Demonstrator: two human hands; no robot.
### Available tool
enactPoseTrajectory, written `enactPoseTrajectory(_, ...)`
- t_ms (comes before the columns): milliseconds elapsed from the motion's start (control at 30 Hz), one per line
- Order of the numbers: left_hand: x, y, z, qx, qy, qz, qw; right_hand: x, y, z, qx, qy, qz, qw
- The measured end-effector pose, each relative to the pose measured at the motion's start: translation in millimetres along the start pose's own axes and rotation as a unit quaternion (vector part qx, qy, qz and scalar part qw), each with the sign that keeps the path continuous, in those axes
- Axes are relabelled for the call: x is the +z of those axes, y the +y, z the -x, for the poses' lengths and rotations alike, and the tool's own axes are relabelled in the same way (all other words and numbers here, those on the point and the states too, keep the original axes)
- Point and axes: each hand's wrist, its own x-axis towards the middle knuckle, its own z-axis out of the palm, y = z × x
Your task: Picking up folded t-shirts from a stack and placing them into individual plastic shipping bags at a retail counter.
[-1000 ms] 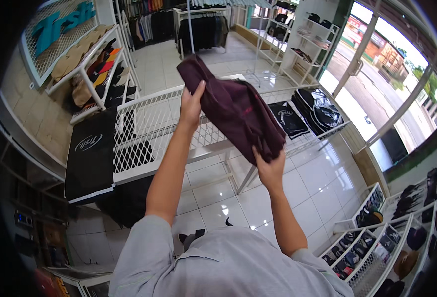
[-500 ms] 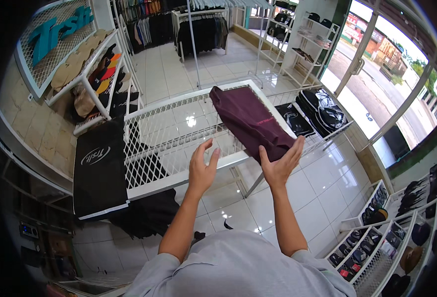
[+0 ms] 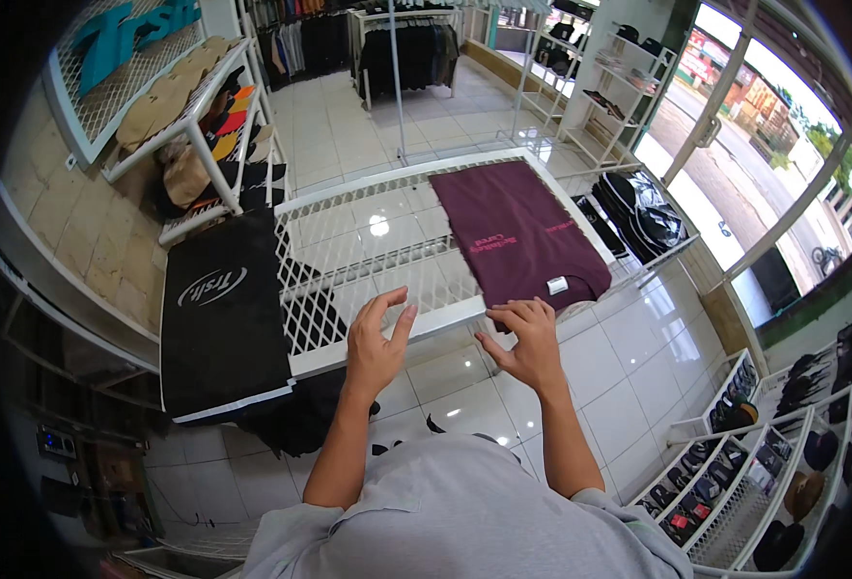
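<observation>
Maroon shirt point(image 3: 522, 236) lies flat at 1 o'clock on the wire desk point(image 3: 349, 261), collar overhanging my edge; right hand point(image 3: 525, 338) spread touching it, left hand point(image 3: 379, 338) spread, empty; a careless tug could drag it off.

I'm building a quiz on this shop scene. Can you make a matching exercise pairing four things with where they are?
Things:
1. maroon shirt
2. black cloth
3. left hand
4. right hand

Places:
A. draped over the left end of the white mesh table
B. open above the table's near edge, touching nothing
C. folded flat on the table's right part
D. fingertips at the shirt's near edge

Pairs: 1-C, 2-A, 3-B, 4-D
</observation>
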Motion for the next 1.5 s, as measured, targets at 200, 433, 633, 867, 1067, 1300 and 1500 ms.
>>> enactPoseTrajectory(200, -86, -9, 29, -0.004, 0.026, -0.067, 0.997, 51, -69, -8, -0.003, -0.014, -0.128, 0.992)
enactPoseTrajectory(433, -182, -45, 85, -0.025, 0.118, -0.259, 0.958, 103, -134, -26, -0.063, -0.1, -0.22, 0.968)
enactPoseTrajectory(633, -194, -82, 103, -0.075, 0.136, -0.262, 0.952, 147, -175, -58, -0.109, -0.155, -0.273, 0.943)
enactPoseTrajectory(867, -193, -86, 98, -0.095, 0.174, -0.244, 0.949, 174, -201, -59, 0.008, -0.168, -0.339, 0.925)
enactPoseTrajectory(1067, -197, -87, 87, -0.118, 0.204, -0.151, 0.96, 198, -219, -86, 0.065, -0.17, -0.312, 0.932)
enactPoseTrajectory(1300, -191, -87, 90, -0.118, 0.231, -0.145, 0.955, 227, -233, -138, 0.211, -0.402, -0.353, 0.818)
enactPoseTrajectory(1500, -187, -82, 85, -0.124, 0.227, -0.17, 0.951, 251, -232, -145, 0.125, -0.385, -0.344, 0.847)
